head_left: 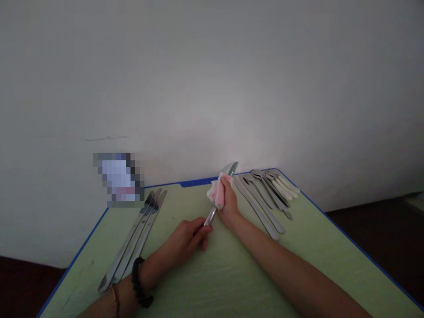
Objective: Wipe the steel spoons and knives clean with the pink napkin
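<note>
My left hand (187,240) is closed around the handle end of a steel knife (232,168) that points away from me over the green mat (212,282). My right hand (227,199) is closed on a pink and white cloth (215,191), which wraps the knife's middle. The blade tip shows beyond the cloth near the mat's far edge. A dark bead bracelet sits on my left wrist.
A row of long steel knives (137,236) lies on the mat's left side. On the right lies a group of several pieces of cutlery (265,192), some with white handles. A blurred object (118,179) stands at the far left corner. A pale wall rises behind the table.
</note>
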Action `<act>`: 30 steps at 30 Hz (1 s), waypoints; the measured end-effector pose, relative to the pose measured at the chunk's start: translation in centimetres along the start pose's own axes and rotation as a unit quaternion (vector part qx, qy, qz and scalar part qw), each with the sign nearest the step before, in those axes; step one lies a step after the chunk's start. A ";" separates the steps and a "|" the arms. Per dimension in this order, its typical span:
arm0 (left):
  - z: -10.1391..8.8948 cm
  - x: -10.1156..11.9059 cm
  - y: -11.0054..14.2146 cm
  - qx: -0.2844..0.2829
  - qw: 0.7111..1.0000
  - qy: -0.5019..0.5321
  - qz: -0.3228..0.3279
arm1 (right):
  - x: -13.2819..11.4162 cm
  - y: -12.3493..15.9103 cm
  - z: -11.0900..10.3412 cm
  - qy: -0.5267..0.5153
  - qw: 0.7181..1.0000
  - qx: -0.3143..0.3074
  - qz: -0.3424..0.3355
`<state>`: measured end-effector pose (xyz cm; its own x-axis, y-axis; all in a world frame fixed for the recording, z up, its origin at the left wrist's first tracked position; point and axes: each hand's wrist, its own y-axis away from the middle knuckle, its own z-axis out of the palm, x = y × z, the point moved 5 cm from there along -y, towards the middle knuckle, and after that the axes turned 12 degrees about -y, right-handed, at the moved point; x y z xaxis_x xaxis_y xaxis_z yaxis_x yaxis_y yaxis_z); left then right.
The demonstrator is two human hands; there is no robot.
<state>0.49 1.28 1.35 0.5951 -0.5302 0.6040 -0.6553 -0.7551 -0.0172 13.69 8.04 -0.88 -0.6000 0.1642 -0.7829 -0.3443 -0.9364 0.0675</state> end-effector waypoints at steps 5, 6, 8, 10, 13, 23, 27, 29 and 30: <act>-0.2 -0.6 -0.2 0.040 0.999 0.002 -0.023 | 0.8 2.9 1.2 0.046 0.998 0.010 0.028; -0.2 -0.7 -0.2 0.046 0.998 0.001 -0.030 | 0.7 3.3 1.4 0.059 0.998 0.008 0.022; -0.1 -1.0 -0.2 0.050 0.998 0.000 -0.040 | 0.5 3.8 1.6 0.084 0.996 0.004 0.009; -0.1 -1.2 -0.2 0.051 0.998 0.006 -0.047 | 0.2 4.0 1.7 0.096 0.995 -0.004 -0.004; -0.2 -1.4 -0.2 0.062 0.996 0.015 -0.059 | 0.0 4.1 2.2 0.087 0.995 -0.032 -0.019; -0.3 -1.1 0.0 0.075 0.994 0.054 -0.058 | 0.2 4.5 2.7 0.084 0.996 -0.044 0.002; -0.3 -1.0 0.0 0.082 0.992 0.059 -0.073 | 0.1 4.5 2.7 0.082 0.995 -0.058 -0.011; -0.3 -1.1 -0.1 0.080 0.992 0.058 -0.079 | 0.0 4.5 2.6 0.091 0.994 -0.056 -0.034; -0.3 -1.1 -0.1 0.080 0.992 0.056 -0.081 | 0.0 4.4 2.5 0.094 0.993 -0.054 -0.042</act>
<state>-0.25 2.09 0.94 0.6252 -0.3570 0.6940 -0.4680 -0.8831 -0.0326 10.36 4.65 1.01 -0.4236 0.1919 -0.8853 -0.3011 -0.9516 -0.0622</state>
